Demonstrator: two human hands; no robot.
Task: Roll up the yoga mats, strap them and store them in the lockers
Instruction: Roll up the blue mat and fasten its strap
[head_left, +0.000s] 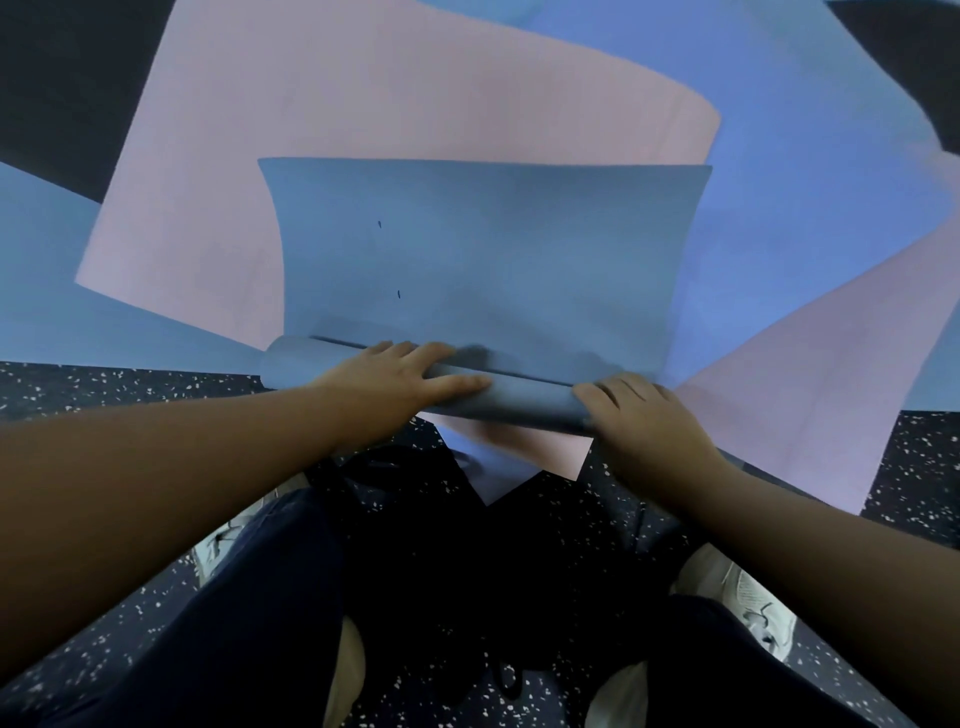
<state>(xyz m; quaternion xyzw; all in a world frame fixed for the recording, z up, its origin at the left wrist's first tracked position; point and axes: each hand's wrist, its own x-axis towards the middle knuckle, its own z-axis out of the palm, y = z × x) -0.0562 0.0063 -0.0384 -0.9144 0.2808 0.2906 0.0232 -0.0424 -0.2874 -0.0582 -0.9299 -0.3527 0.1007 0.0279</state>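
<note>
Ok, rolling in progress. Grey-blue mat (483, 249) lies mid frame on top of a pink mat (322, 119) and a brighter blue mat (810, 171), all overlapping on the speckled floor (104, 395). Near end of the grey-blue mat is already wound into a tight roll (524, 402) just in front of the knees; rest is flat, stretching toward upper frame.

L hand (395, 376) sits on top of the roll, left of centre, fingers (436, 356) straight and slightly spread, pressing down w/ thumb along the near side. R hand (639, 415) is at the roll's right end, fingers (618, 389) curled over it. Hands are apart across the width, prob. to keep the roll even and stop it telescoping; downward press keeps it tight so it won't spring open.

Person seems to squat, dark trousers and light shoes (753, 603) low in frame. More pink mat (810, 395) at right edge.

Judgement: early in the task; most of this mat unrolled, other mats untouched. No strap or lockers in view. Risk: roll drifting skew since the mat lies on slippery layers.
</note>
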